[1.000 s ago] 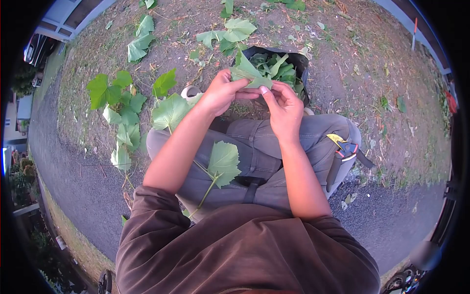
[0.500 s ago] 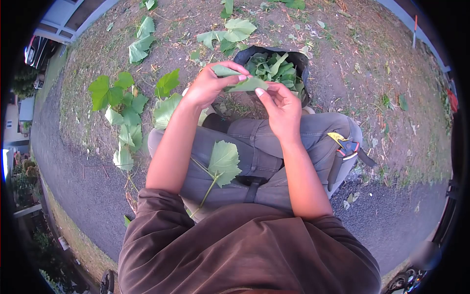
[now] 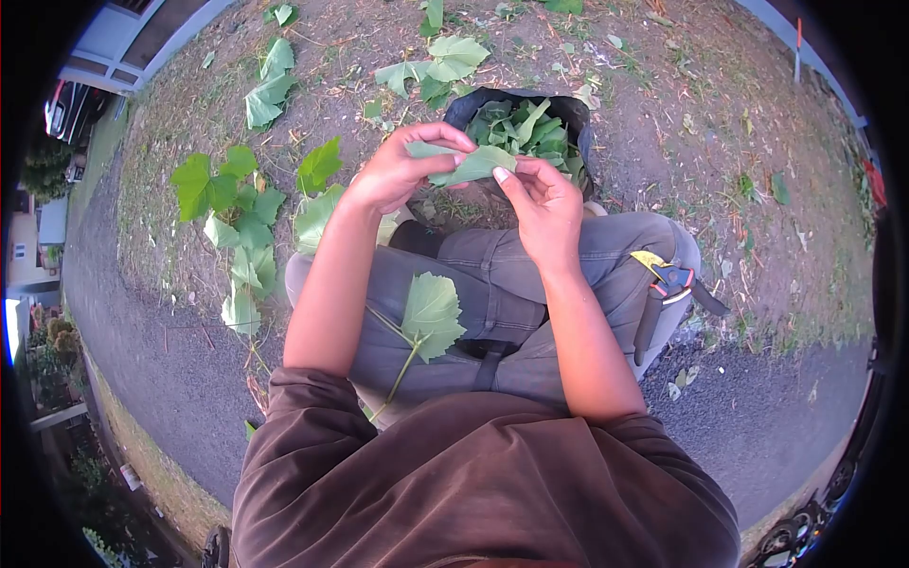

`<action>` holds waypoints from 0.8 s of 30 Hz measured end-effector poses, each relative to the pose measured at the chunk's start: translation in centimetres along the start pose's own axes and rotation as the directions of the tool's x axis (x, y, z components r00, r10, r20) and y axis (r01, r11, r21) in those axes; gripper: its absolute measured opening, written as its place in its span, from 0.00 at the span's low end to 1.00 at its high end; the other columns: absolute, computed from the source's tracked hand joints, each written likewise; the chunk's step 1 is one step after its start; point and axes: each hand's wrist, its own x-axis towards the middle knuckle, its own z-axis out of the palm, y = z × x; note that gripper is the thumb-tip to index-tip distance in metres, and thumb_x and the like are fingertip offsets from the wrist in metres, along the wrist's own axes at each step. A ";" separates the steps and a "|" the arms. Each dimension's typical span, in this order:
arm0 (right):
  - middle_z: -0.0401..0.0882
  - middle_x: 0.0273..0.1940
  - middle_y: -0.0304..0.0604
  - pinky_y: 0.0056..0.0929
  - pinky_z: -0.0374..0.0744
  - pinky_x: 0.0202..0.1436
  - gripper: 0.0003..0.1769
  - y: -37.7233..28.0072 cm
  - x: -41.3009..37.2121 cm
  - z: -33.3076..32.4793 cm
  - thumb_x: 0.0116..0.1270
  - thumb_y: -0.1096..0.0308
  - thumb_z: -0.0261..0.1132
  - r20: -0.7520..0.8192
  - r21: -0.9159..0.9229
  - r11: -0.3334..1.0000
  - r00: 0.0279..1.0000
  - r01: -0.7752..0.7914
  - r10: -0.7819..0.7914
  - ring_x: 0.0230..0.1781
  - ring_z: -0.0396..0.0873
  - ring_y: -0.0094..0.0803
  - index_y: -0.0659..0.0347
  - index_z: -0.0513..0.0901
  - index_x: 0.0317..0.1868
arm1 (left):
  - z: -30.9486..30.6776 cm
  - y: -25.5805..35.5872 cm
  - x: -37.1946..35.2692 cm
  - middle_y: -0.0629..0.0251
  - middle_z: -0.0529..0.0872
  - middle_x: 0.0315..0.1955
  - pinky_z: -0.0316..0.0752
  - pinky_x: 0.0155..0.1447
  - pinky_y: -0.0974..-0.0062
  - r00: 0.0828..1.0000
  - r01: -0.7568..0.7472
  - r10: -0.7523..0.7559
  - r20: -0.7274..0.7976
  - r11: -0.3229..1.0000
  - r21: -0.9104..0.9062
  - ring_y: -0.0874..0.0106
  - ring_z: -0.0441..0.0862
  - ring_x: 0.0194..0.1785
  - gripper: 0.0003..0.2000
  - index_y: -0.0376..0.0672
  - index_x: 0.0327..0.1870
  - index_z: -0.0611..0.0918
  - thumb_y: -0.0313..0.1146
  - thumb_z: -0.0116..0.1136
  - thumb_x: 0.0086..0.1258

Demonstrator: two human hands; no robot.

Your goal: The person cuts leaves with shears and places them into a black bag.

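A green leaf (image 3: 481, 165) is stretched between my two hands, just on the near side of a black bag (image 3: 454, 114). Its left part is pinched by my left hand (image 3: 396, 170), whose fingers bend over it. At the leaf's right edge, my right hand (image 3: 549, 204) grips with thumb and fingers. Inside the bag lies a heap of green leaves (image 3: 530, 128). Across my lap rests a cut stem with a broad lobed leaf (image 3: 433, 312). On my right thigh is a pair of pruning shears (image 3: 670, 281) with yellow, red and dark parts.
To the left, leafy vine cuttings (image 3: 251, 227) lie on the ground. More lobed leaves (image 3: 456, 59) are scattered beyond the bag, and others (image 3: 270, 95) at the far left. Bare soil with dry bits meets gravelly asphalt (image 3: 142, 350) near me.
The leaf between my hands has turned so that more of its face shows. My left fingers have shifted slightly on it. The right hand stays nearly in place.
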 end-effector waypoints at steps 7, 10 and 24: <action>0.90 0.46 0.41 0.21 0.83 0.52 0.09 -0.5 0.1 -0.2 0.74 0.75 0.73 0.016 0.202 0.972 0.993 -0.117 0.117 0.45 0.86 0.20 0.70 0.86 0.50 | 0.5 0.9 -0.2 0.63 0.89 0.54 0.82 0.62 0.70 1.000 -0.007 0.008 -0.006 0.987 0.160 0.72 0.87 0.56 0.18 0.37 0.57 0.85 0.15 0.61 0.65; 0.91 0.46 0.42 0.20 0.82 0.53 0.08 -0.6 0.1 -0.2 0.75 0.75 0.73 0.013 0.226 0.964 0.990 -0.139 0.140 0.45 0.86 0.20 0.70 0.86 0.50 | 0.9 1.3 -0.3 0.64 0.89 0.55 0.81 0.63 0.71 1.000 -0.025 0.025 0.002 0.969 0.247 0.73 0.87 0.57 0.19 0.39 0.57 0.85 0.16 0.62 0.64; 0.89 0.41 0.38 0.19 0.81 0.46 0.09 0.2 0.2 -0.5 0.74 0.74 0.74 -0.010 0.127 0.987 0.995 -0.100 0.102 0.41 0.84 0.18 0.68 0.85 0.49 | -0.2 1.0 -0.6 0.67 0.87 0.56 0.78 0.64 0.75 0.993 -0.088 0.048 0.105 0.907 0.412 0.76 0.83 0.60 0.19 0.35 0.59 0.84 0.14 0.61 0.66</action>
